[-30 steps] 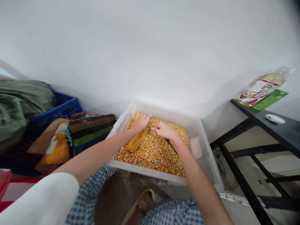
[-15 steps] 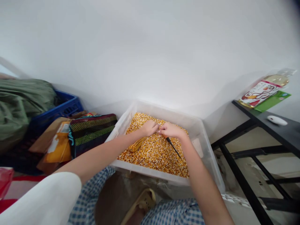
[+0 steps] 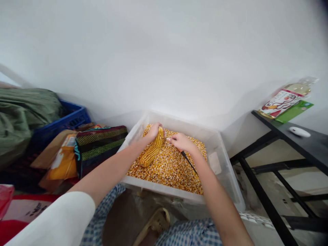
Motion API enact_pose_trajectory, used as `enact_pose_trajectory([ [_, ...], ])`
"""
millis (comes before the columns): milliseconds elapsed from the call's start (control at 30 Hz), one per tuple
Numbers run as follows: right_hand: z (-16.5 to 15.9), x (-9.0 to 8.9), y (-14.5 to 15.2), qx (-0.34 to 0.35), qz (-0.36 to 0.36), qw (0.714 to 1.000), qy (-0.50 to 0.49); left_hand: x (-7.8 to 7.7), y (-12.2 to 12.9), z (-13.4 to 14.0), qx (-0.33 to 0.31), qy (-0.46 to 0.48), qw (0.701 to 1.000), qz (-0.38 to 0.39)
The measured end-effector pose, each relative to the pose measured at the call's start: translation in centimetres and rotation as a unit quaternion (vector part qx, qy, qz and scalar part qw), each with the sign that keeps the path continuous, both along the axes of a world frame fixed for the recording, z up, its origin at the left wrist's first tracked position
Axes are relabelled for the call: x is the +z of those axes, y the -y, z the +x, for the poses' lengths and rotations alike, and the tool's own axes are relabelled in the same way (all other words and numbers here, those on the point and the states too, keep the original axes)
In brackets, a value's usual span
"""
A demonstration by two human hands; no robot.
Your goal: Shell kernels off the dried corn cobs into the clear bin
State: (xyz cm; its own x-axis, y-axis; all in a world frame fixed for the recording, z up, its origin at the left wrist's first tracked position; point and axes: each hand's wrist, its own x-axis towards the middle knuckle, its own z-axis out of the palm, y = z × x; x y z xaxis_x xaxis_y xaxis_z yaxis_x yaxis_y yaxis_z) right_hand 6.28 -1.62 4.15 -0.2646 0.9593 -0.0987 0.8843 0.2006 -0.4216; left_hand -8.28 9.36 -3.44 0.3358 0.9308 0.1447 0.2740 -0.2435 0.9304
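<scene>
My left hand [image 3: 154, 131] is closed around the upper end of a yellow corn cob [image 3: 152, 152]. Kernels cover the cob's visible side, and its lower end slants toward me above the loose kernels. My right hand [image 3: 182, 141] grips a thin tool with an orange and black handle [image 3: 181, 151]. Its narrow metal tip points left and meets the cob near the upper end. From the handle a thin black length runs down to the right toward my forearm; its kind is unclear. Beneath both hands, loose corn kernels [image 3: 169, 174] fill much of a translucent plastic bin [image 3: 230, 171].
Left of the bin lie a dark mesh bag [image 3: 102, 143], brown and orange packaging [image 3: 64, 160] and a blue crate [image 3: 77, 114]. At the right stands a black-framed table [image 3: 284, 133] with a bottle [image 3: 287, 99] and a white mouse [image 3: 299, 132]. A white wall rises behind.
My left hand has shifted left and up, bringing the cob into fuller view. The hands are farther apart, and the tool's tip now shows between them.
</scene>
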Motion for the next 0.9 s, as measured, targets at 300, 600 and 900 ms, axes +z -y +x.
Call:
enact_pose_trajectory([
  [300,0.8,-1.0,-0.9,-0.025,-0.028,0.999,-0.019,-0.1,0.4,0.1,-0.084,0.096,0.989,-0.075],
  [600,-0.1,-1.1,-0.5,-0.013,0.028,0.999,0.018,0.6,0.8,0.2,-0.055,0.078,0.993,-0.071],
  [900,-0.2,-1.4,-0.7,0.0,0.029,0.998,0.049,1.8,2.2,0.7,-0.028,-0.013,0.999,0.014],
])
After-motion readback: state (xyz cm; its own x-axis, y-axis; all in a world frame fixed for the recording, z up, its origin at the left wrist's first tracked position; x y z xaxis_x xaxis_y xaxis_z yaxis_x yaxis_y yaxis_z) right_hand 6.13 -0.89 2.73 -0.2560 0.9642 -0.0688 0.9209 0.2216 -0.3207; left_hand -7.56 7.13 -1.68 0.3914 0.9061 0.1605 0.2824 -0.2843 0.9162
